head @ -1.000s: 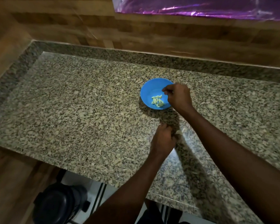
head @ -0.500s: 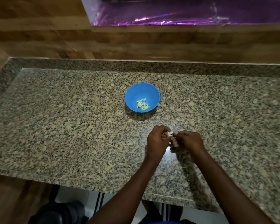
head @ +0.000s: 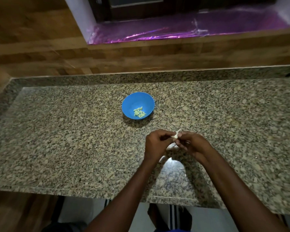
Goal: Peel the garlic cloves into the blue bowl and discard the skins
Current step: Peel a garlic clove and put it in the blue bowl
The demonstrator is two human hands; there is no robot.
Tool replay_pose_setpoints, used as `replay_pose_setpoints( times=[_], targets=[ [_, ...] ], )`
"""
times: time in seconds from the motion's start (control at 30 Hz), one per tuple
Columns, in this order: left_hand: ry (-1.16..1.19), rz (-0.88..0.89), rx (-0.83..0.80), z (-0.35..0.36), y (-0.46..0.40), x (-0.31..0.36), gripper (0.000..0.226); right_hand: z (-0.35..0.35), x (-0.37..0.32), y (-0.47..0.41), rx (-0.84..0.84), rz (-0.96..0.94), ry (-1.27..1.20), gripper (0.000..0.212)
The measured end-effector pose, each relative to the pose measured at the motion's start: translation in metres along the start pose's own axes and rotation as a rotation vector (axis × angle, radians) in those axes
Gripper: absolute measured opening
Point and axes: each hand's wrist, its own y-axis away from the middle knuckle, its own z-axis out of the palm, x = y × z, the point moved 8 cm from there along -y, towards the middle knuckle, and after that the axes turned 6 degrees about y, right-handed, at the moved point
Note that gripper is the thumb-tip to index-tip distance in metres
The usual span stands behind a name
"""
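Note:
A small blue bowl (head: 137, 104) stands on the granite counter (head: 74, 139) and holds several peeled pale green garlic cloves (head: 139, 112). In front of it, my left hand (head: 155, 144) and my right hand (head: 192, 144) meet above the counter. Between their fingertips they pinch a whitish garlic clove (head: 176, 135) with its papery skin sticking up. Pale garlic pieces or skins (head: 172, 147) lie on the counter under and between my hands, partly hidden.
A wooden wall (head: 141, 56) rises behind the counter, with a ledge lined in shiny purple foil (head: 174, 30) above it. The counter's front edge (head: 90, 190) runs just below my forearms. Floor with a striped mat (head: 173, 215) shows beneath.
My right hand has left the bowl's rim and come back to join my left hand. Both now pinch a clove. The view has tilted up and shifted.

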Motion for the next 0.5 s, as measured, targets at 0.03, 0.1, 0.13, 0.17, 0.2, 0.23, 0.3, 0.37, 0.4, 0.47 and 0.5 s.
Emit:
replay_pose_setpoints(
  times=[0.03, 0.1, 0.13, 0.17, 0.2, 0.23, 0.3, 0.37, 0.4, 0.47, 0.5],
  targets=[
    [0.001, -0.003, 0.009, 0.000, 0.001, 0.000, 0.021, 0.000, 0.003, 0.001, -0.014, 0.036, -0.053, 0.011],
    [0.014, -0.015, 0.026, 0.000, 0.002, 0.003, 0.019, 0.001, 0.008, 0.001, -0.059, 0.094, -0.127, 0.011],
    [0.030, -0.029, 0.032, 0.000, 0.003, 0.002, 0.018, 0.001, 0.010, 0.000, -0.068, 0.104, -0.126, 0.010],
    [0.051, -0.050, 0.036, 0.001, 0.003, 0.001, 0.017, -0.001, 0.010, -0.001, -0.059, 0.099, -0.091, 0.010],
    [0.068, -0.080, 0.049, -0.001, 0.002, -0.004, 0.017, -0.002, 0.010, -0.003, -0.039, 0.083, -0.031, 0.010],
    [0.075, -0.114, 0.070, -0.003, 0.001, -0.011, 0.016, -0.003, 0.012, -0.006, -0.010, 0.066, 0.040, 0.012],
    [0.029, -0.157, 0.135, -0.013, -0.004, -0.028, 0.014, -0.008, 0.016, -0.010, 0.059, 0.043, 0.189, 0.010],
    [-0.155, -0.136, 0.176, -0.025, -0.011, -0.042, 0.013, -0.014, 0.020, -0.011, 0.112, 0.046, 0.321, 0.009],
    [-0.254, -0.120, 0.184, -0.028, -0.013, -0.046, 0.013, -0.017, 0.022, -0.011, 0.129, 0.046, 0.382, 0.010],
    [-0.446, -0.084, 0.194, -0.034, -0.016, -0.050, 0.017, -0.023, 0.026, -0.016, 0.151, 0.028, 0.447, 0.008],
    [-0.529, -0.074, 0.191, -0.036, -0.017, -0.050, 0.023, -0.026, 0.027, -0.016, 0.169, 0.019, 0.454, 0.009]
  ],
)
